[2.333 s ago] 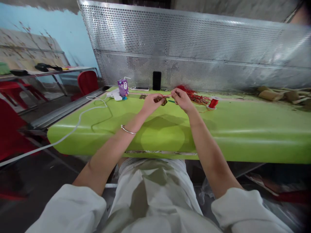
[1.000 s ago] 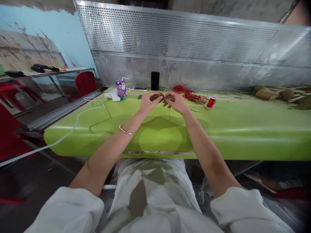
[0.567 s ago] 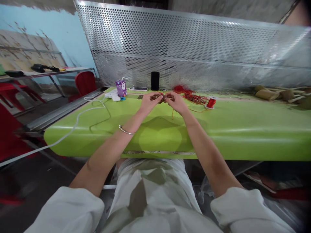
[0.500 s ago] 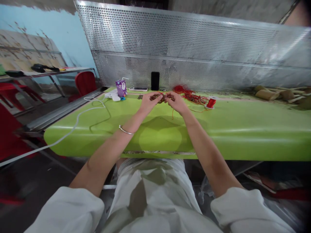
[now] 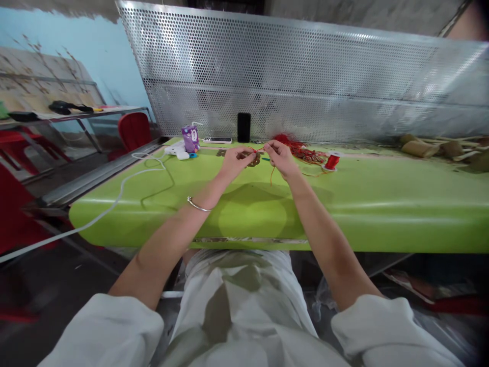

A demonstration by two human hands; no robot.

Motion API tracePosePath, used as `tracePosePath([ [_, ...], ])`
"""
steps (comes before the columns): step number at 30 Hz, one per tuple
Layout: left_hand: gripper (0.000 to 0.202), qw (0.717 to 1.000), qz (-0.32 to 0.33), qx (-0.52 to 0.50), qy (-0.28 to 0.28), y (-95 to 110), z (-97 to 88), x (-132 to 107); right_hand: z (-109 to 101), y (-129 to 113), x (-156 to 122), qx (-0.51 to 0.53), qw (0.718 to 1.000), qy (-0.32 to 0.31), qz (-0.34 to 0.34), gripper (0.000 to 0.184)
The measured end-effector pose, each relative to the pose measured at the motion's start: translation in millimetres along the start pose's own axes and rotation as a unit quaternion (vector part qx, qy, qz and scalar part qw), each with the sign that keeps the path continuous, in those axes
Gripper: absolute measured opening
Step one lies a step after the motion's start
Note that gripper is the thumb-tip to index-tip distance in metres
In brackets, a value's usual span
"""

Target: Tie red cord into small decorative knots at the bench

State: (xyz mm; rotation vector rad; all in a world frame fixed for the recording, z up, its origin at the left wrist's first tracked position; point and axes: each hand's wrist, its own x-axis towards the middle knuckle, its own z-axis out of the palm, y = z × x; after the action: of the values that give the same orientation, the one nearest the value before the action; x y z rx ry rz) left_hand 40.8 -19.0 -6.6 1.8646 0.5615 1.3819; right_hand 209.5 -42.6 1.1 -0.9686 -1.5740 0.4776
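Observation:
Over the green tabletop [image 5: 183, 204], my left hand [image 5: 235, 160] pinches a small brown openwork piece [image 5: 254, 160] with red thread at its top. My right hand [image 5: 280, 157], a little to the right, has its fingertips closed on a thin red-orange thread [image 5: 261, 150] that runs to the brown piece. A loose thread end hangs below the right hand. Behind that hand lies a tangle of red threads and cords [image 5: 301, 149]. A spool of red thread [image 5: 331, 162] stands to its right.
A purple drink carton [image 5: 190, 138], a white cable [image 5: 122, 191] and a white-edged phone [image 5: 217, 140] are on the left. A black phone [image 5: 243, 127] leans against the perforated metal panel [image 5: 305, 76]. Wooden sticks [image 5: 439, 148] lie far right. A red chair [image 5: 134, 130] stands left.
My right hand has moved slightly right, away from the left, drawing the thread out between them. More of the brown piece shows now. My left hand stays in about the same place.

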Motion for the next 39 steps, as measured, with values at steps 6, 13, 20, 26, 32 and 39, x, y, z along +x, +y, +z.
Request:
tracePosePath([
  [6, 0.008, 1.000, 0.008, 0.002, -0.028, 0, 2.2, 0, 1, 1, 0, -0.012, 1.000, 0.006, -0.023, 0.059],
  [13, 0.028, 0.999, 0.027, 0.020, -0.035, 1, 1.0, -3, 2, 1, -1, -0.023, 0.999, -0.016, -0.022, 0.058],
  [20, 0.030, 0.997, 0.046, 0.047, -0.034, -2, -0.4, 0, 2, 3, 0, -0.003, 1.000, -0.005, -0.015, 0.060],
  [26, 0.027, 0.998, 0.030, 0.047, -0.037, -5, -1.7, 2, 2, 7, 3, -0.020, 1.000, 0.014, -0.007, 0.051],
  [32, 0.029, 0.999, 0.019, 0.043, -0.011, -7, -3.1, 2, 3, 0, -6, -0.014, 0.997, -0.074, 0.025, 0.043],
  [39, 0.025, 0.999, -0.025, 0.005, 0.022, -13, -6.2, 4, 4, -2, -9, 0.030, 0.994, -0.094, 0.043, 0.030],
])
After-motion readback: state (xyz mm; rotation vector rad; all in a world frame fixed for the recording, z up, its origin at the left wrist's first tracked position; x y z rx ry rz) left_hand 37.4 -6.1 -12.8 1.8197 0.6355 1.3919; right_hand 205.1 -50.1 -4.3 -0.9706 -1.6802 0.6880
